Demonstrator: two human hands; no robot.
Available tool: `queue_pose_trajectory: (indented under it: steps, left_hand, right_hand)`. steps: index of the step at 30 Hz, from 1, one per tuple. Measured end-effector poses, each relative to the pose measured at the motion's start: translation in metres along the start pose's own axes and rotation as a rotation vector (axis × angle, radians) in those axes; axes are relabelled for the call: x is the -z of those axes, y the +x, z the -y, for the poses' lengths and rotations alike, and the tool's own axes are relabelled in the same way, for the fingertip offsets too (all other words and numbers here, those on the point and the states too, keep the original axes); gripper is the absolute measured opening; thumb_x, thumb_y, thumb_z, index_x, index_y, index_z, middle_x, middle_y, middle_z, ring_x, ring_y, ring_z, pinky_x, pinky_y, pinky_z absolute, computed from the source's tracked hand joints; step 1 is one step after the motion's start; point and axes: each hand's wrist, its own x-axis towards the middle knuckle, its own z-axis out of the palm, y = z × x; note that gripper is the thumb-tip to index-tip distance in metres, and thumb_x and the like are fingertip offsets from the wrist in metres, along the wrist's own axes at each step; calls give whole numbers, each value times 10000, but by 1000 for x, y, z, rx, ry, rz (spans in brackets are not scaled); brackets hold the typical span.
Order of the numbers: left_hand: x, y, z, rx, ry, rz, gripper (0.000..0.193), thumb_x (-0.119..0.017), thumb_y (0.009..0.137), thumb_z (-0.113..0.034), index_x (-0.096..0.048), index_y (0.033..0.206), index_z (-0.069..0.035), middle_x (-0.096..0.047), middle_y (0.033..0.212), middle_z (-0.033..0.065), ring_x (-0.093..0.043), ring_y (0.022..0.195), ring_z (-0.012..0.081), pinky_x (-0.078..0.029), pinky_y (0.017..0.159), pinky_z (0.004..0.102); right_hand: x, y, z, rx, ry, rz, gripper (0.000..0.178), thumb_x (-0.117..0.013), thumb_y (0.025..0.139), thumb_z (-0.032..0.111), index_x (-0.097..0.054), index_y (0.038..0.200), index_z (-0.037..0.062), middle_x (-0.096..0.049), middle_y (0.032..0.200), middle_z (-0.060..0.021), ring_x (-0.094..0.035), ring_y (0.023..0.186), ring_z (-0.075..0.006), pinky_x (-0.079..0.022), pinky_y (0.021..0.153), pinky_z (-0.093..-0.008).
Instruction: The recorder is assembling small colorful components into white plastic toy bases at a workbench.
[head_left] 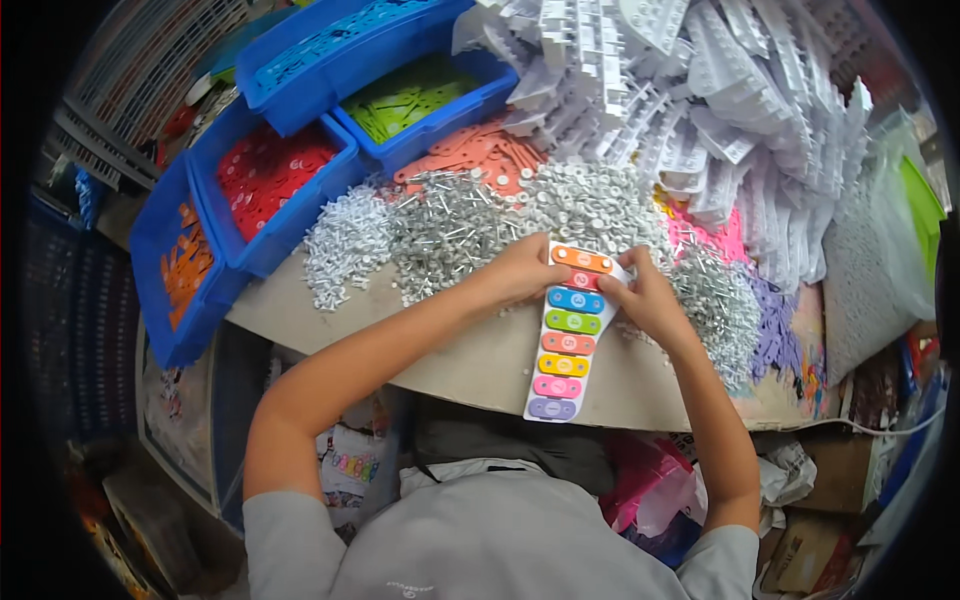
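Observation:
A toy xylophone [567, 343] with a white tapered base and a row of coloured bars lies in front of me, its narrow end overhanging the table's near edge. At its wide far end, my left hand [515, 272] grips the left side, the thumb by the red bar. My right hand [645, 297] pinches the opposite side, thumb and forefinger near the orange and red bars. White round pieces show at both ends of the orange bar; smaller fasteners are visible on the others. Fingertips under the base are hidden.
Beyond my hands lie heaps of metal pins [440, 222], white caps [590, 197] and small white pieces [345, 240]. Blue bins [262, 262] of coloured bars stand left. White bases [700, 90] pile up at the back right, beside a clear bag [868, 265]. More pins [718, 305] lie right.

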Motion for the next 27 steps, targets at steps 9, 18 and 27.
queue_pose_trajectory:
  steps: [9,18,27]
  left_hand:
    - [-2,-114,13,-315,176,-491,220,-668,965,-172,-623,1107,-10,-605,675,95,-563,577,136,-454,570,302]
    - [60,-178,70,-441,603,-1119,48,-679,901,-18,-673,939,10,-624,825,80,-589,742,175,-459,659,297]
    - [89,-176,56,-285,1066,-1070,93,-707,852,-83,-687,940,-60,-639,972,71,-573,948,289,-419,849,412]
  right_hand:
    - [8,-98,-19,162,-202,-815,106,-628,983,73,-570,910,23,-463,741,-22,-409,641,-93,-357,560,-290]
    - [39,-178,-141,-158,-575,-807,268,-590,1007,192,-617,1159,-28,-638,1122,-157,-587,1049,-308,-465,914,-394]
    - [35,-162,-134,-211,-497,-746,230,-582,1020,207,-620,1081,-11,-640,1045,-163,-595,987,-338,-465,888,-407]
